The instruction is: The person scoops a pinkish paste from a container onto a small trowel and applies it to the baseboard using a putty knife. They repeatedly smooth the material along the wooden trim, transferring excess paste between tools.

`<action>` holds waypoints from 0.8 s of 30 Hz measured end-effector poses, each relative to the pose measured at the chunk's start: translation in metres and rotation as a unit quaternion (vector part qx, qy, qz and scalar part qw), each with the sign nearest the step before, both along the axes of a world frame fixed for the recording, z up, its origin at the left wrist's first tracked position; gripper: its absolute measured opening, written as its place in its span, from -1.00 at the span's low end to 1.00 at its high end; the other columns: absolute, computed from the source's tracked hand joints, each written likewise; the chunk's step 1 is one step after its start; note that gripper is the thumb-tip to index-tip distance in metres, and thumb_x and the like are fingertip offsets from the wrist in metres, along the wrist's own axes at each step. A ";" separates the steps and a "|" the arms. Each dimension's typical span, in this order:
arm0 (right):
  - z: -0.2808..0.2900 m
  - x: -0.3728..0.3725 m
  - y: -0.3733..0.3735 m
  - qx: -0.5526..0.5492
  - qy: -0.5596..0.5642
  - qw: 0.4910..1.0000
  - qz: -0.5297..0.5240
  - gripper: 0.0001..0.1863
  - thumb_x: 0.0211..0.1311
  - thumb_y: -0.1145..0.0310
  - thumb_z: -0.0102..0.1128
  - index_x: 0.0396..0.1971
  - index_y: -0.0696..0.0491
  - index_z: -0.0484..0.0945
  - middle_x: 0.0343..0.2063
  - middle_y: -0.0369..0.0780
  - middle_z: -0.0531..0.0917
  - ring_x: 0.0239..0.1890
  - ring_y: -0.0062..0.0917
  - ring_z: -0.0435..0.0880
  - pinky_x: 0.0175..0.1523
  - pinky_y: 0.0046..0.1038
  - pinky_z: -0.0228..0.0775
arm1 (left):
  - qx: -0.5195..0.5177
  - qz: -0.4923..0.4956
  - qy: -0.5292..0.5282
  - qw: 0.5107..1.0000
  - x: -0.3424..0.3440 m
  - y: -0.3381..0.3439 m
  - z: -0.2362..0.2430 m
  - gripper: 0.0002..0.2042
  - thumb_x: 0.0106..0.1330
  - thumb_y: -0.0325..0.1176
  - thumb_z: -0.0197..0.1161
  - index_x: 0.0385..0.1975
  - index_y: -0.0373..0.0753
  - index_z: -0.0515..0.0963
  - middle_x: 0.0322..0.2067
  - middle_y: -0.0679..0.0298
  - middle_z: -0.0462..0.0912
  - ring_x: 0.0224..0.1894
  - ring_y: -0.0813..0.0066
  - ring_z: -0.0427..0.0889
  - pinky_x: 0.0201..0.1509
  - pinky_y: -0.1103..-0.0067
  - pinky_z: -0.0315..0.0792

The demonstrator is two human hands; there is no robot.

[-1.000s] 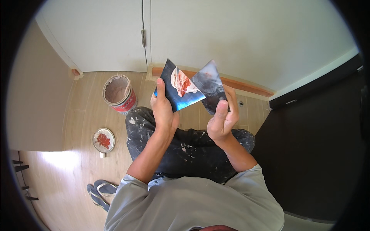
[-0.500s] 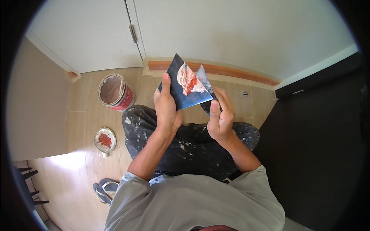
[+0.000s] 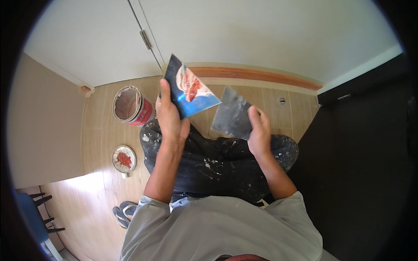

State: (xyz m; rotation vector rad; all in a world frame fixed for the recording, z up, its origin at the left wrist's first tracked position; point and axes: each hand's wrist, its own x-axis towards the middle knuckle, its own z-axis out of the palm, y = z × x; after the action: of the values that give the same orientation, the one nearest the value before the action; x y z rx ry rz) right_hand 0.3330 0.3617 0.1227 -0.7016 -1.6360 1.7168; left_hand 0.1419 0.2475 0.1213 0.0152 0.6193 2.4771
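Observation:
My left hand (image 3: 170,113) grips the left edge of a flat putty spreader (image 3: 178,92), its thumb lying along the face. Pale pink putty (image 3: 190,83) streaked with red sits on that shiny dark plate. My right hand (image 3: 260,130) is closed on the right edge of a second, dull grey putty spreader (image 3: 233,114), which is slightly blurred and has pale smears along its upper edge. The two plates are close together, the left one's right corner near the grey one's upper left edge. Both are held above my paint-spotted dark trousers (image 3: 204,174).
An open tub of pinkish putty (image 3: 129,105) stands on the wood-look floor at the left. Nearer lies a round lid (image 3: 124,159) with red paste on it, then flip-flops (image 3: 126,212). A reddish wooden strip (image 3: 261,77) runs along the wall's foot. A dark panel (image 3: 352,174) stands at right.
The two spreaders have come apart. The left one moved left with its putty; the right one swung round, so its grey face now shows. The view has shifted slightly.

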 end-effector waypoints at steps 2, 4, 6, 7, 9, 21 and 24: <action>0.049 -0.018 -0.013 -0.343 0.048 0.938 0.008 -0.57 0.53 0.05 -0.04 -0.26 0.10 0.64 -0.31 -0.23 0.69 -0.28 -0.51 0.64 -0.12 -0.50 0.44 | 0.007 -0.027 0.007 1.000 -0.004 -0.003 -0.004 -0.54 0.51 -0.01 0.06 0.04 -0.36 0.50 -0.07 0.18 0.65 -0.07 0.41 0.66 0.08 0.44 0.54; 0.045 -0.008 -0.008 -0.498 0.106 0.837 0.201 -0.55 0.55 0.04 -0.10 -0.41 0.06 0.56 -0.58 -0.34 0.51 -0.55 -0.61 0.42 -0.44 -0.58 0.28 | 0.024 -0.065 0.002 0.998 -0.004 0.007 -0.017 -0.54 0.53 -0.01 0.03 0.09 -0.32 0.49 -0.05 0.22 0.66 -0.04 0.44 0.64 0.12 0.45 0.51; 0.025 -0.005 -0.009 -0.573 0.203 0.689 0.394 -0.55 0.56 0.07 -0.12 -0.48 0.05 0.49 -0.67 -0.37 0.39 -0.63 -0.66 0.30 -0.55 -0.62 0.14 | 0.028 -0.090 -0.002 0.996 0.006 0.018 -0.013 -0.56 0.52 0.00 0.03 0.07 -0.29 0.50 -0.07 0.25 0.66 -0.07 0.48 0.64 0.08 0.48 0.52; 0.028 -0.007 -0.019 -0.591 0.202 0.678 0.387 -0.56 0.57 0.12 -0.14 -0.55 0.03 0.38 -0.72 -0.39 0.22 -0.68 -0.69 0.13 -0.63 -0.62 -0.06 | 0.036 -0.097 0.005 0.995 0.011 0.023 -0.010 -0.56 0.51 0.01 0.04 0.06 -0.28 0.51 -0.09 0.26 0.66 -0.08 0.49 0.65 0.06 0.50 0.52; 0.018 -0.009 -0.027 -0.602 0.228 0.665 0.378 -0.63 0.51 0.17 -0.05 -0.53 0.02 0.39 -0.71 -0.40 0.26 -0.67 -0.71 0.18 -0.62 -0.63 -0.02 | 0.036 -0.115 0.007 0.993 0.019 0.030 -0.006 -0.55 0.50 0.02 0.07 0.04 -0.28 0.51 -0.12 0.28 0.67 -0.14 0.52 0.66 0.01 0.52 0.54; 0.012 -0.011 0.024 -0.267 0.217 0.938 -0.028 -0.76 0.46 0.19 0.08 -0.10 0.04 0.56 -0.29 -0.30 0.69 -0.40 -0.63 0.63 -0.51 -0.63 0.35 | -0.030 0.044 0.031 0.998 0.021 0.018 0.002 -0.55 0.50 0.05 0.08 -0.08 -0.33 0.46 -0.12 0.18 0.60 -0.13 0.45 0.64 0.00 0.47 0.56; 0.020 -0.005 -0.001 -0.142 0.151 0.976 -0.063 -0.75 0.40 0.17 0.18 -0.10 0.01 0.57 -0.29 -0.38 0.69 -0.33 -0.65 0.69 -0.47 -0.62 0.39 | -0.098 0.128 -0.005 0.987 0.028 0.021 0.005 -0.56 0.48 0.06 0.09 -0.16 -0.29 0.44 -0.15 0.20 0.59 -0.13 0.44 0.65 0.04 0.48 0.55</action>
State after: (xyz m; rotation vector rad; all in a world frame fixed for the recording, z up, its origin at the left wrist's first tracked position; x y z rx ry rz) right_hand 0.3283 0.3604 0.1424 -0.6240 -1.1289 1.8789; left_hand 0.1698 0.2687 0.1263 -0.1630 0.9093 2.6462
